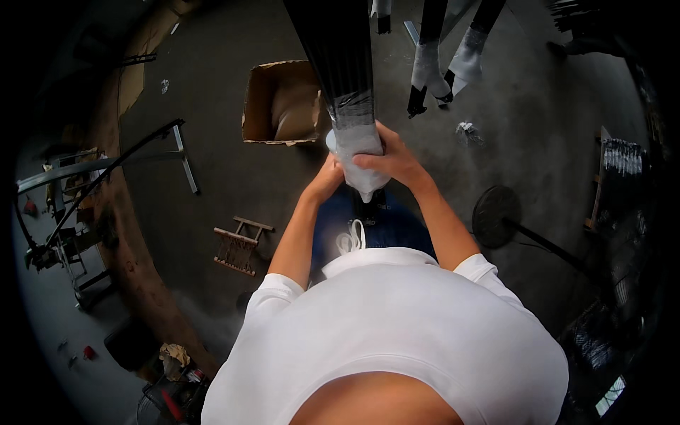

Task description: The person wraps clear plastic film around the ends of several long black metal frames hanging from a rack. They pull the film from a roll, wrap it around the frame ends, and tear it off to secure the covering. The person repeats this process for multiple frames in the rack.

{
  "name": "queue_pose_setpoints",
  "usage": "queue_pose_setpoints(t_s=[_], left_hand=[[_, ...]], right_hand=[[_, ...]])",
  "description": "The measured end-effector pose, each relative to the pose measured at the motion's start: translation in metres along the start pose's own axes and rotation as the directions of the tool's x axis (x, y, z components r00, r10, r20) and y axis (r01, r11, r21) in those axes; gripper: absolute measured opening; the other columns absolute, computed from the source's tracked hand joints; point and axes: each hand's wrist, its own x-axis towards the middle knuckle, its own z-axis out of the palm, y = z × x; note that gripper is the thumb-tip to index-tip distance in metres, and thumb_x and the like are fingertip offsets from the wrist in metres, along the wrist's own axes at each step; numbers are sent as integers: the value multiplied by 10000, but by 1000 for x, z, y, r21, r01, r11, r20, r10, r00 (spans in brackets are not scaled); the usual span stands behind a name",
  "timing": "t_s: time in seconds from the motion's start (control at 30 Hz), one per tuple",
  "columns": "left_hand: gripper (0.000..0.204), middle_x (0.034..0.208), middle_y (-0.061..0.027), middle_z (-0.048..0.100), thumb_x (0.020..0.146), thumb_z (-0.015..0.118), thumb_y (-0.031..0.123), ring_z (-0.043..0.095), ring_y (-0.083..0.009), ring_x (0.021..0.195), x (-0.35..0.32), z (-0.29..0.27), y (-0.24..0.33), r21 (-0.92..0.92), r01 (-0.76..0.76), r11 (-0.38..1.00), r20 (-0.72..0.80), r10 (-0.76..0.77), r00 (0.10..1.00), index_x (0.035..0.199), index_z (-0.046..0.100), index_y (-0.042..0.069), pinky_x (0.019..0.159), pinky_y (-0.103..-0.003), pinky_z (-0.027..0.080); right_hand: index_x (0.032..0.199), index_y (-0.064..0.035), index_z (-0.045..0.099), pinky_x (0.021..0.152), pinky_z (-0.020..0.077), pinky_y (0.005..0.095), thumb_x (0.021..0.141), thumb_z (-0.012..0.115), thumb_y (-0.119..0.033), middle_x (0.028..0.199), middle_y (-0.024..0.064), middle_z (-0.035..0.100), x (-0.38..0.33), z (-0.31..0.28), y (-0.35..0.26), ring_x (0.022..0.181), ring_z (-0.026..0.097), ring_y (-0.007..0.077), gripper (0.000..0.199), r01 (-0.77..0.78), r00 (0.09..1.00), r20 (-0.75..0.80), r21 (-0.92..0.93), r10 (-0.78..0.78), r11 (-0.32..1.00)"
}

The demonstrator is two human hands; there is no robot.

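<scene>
A long bundle of black bars (336, 53) comes in from the far edge towards my body. Its near end is covered in white wrapping (354, 142), with clear film around the black part just beyond. My right hand (393, 159) grips the wrapped end from the right, thumb lying across the top. From the left, my left hand (326, 178) closes against the same end; its fingers are partly hidden behind the wrapping. A pale rounded edge (331, 140) shows just beyond the left hand, and I cannot make out what it belongs to. The wrapping tapers to a loose tip near me.
An open cardboard box (255, 106) stands left of the bundle. Further black bars with white-wrapped ends (428, 67) lie at the far right. A small wooden stool (237, 248) is at near left, a round-based stand (496, 216) at right. Metal frames (106, 161) stand far left.
</scene>
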Motion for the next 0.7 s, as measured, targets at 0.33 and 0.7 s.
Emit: queue_pose_setpoints(t_s=[0.33, 0.7], left_hand=[[930, 1123, -91, 522, 581, 670, 641, 509, -198, 1019, -30, -44, -16, 154, -203, 967, 18, 202, 979, 1198, 419, -8, 869, -328, 397], [678, 1005, -85, 573, 528, 735, 139, 547, -185, 933, -121, 31, -18, 518, -194, 833, -75, 271, 960, 1138, 462, 27, 840, -312, 419]], right_hand=[[1179, -22, 473, 882, 375, 278, 669, 700, -78, 1058, 36, 547, -5, -12, -2, 982, 483, 125, 562, 25, 998, 54, 43, -27, 999], [1104, -27, 468, 841, 402, 303, 703, 719, -196, 978, 74, 541, -59, -2, 0, 931, 511, 174, 503, -46, 923, -360, -455, -137, 889]])
